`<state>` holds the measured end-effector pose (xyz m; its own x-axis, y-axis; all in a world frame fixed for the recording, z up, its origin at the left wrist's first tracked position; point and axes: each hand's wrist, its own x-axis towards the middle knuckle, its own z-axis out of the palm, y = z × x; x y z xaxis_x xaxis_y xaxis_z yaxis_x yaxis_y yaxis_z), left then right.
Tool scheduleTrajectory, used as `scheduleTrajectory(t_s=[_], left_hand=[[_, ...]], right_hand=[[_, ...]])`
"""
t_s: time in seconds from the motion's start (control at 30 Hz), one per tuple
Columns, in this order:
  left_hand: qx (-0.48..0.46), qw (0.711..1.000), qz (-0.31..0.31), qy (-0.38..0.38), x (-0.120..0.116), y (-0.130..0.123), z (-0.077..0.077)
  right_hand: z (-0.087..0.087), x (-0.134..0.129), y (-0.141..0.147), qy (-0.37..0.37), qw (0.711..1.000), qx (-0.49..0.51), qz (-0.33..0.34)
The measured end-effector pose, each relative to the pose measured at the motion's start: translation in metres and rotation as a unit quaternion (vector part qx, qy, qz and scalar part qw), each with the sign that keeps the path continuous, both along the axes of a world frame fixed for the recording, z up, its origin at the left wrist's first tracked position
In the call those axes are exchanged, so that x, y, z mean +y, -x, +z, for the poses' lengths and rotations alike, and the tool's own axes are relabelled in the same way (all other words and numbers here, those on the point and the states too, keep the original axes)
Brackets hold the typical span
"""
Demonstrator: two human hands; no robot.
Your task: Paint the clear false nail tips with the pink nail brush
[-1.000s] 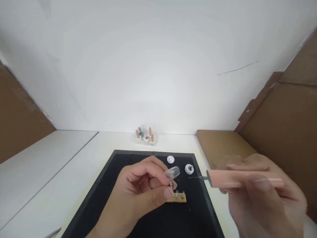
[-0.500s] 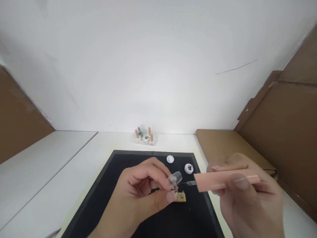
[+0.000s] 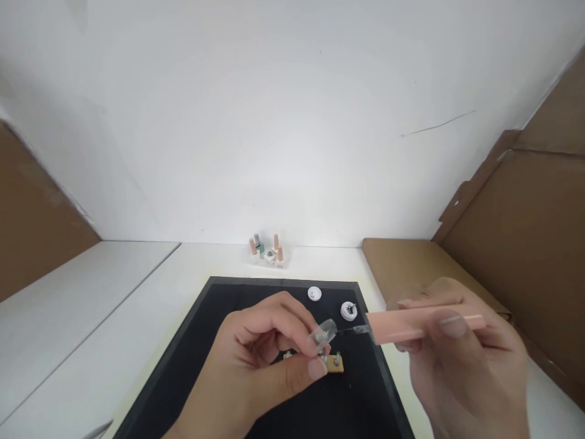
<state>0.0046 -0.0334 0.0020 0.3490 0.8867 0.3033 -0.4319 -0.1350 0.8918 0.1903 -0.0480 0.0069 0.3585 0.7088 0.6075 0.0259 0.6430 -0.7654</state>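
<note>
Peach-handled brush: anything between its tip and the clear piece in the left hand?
Nothing visible. The peach-handled brush in the right hand points at the clear piece in the left hand; can't tell whether its tip touches the edge.

Bright, soft light fills my workspace, its source out of view. The smooth white wall (image 3: 292, 152) glows palest at its middle and greys toward the left corner; the brown cardboard panel on the right (image 3: 525, 231) looks dimmer. Glare streaks the glossy pink tapered cap (image 3: 402, 324) and the clear curved plastic nail tip (image 3: 323, 332). My right hand's (image 3: 464, 353) upper fingers smear, while my left hand (image 3: 256, 360) looks crisper. The small pink-capped bottles (image 3: 267, 250) at the far side look soft, and wide-angle stretching slants the edges.
</note>
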Motion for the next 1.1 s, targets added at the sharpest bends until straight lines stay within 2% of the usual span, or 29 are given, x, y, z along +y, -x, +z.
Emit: scheduleTrajectory(t_s=[0.17, 0.3, 0.47, 0.67, 0.97, 1.1], left_hand=[[0.024, 0.999, -0.023, -0.024, 0.002, 0.005, -0.001], [0.011, 1.000, -0.014, -0.016, 0.005, 0.004, -0.002], [0.025, 0.999, -0.032, -0.014, 0.007, -0.002, 0.002], [0.016, 1.000, -0.025, -0.004, 0.002, -0.003, 0.002], [0.001, 1.000, 0.005, 0.018, -0.003, -0.003, 0.001], [-0.006, 1.000, -0.001, 0.024, -0.003, -0.003, -0.001]], right_hand=[[-0.001, -0.003, 0.001, 0.008, 1.000, 0.021, -0.002], [-0.002, -0.005, 0.003, 0.028, 0.999, 0.035, 0.013], [-0.001, -0.005, 0.000, 0.017, 0.999, 0.007, 0.033], [-0.001, -0.002, -0.001, -0.002, 1.000, -0.005, 0.014], [-0.001, -0.001, 0.001, 0.010, 1.000, 0.016, 0.001], [-0.001, -0.002, 0.002, 0.015, 0.999, 0.031, 0.002]])
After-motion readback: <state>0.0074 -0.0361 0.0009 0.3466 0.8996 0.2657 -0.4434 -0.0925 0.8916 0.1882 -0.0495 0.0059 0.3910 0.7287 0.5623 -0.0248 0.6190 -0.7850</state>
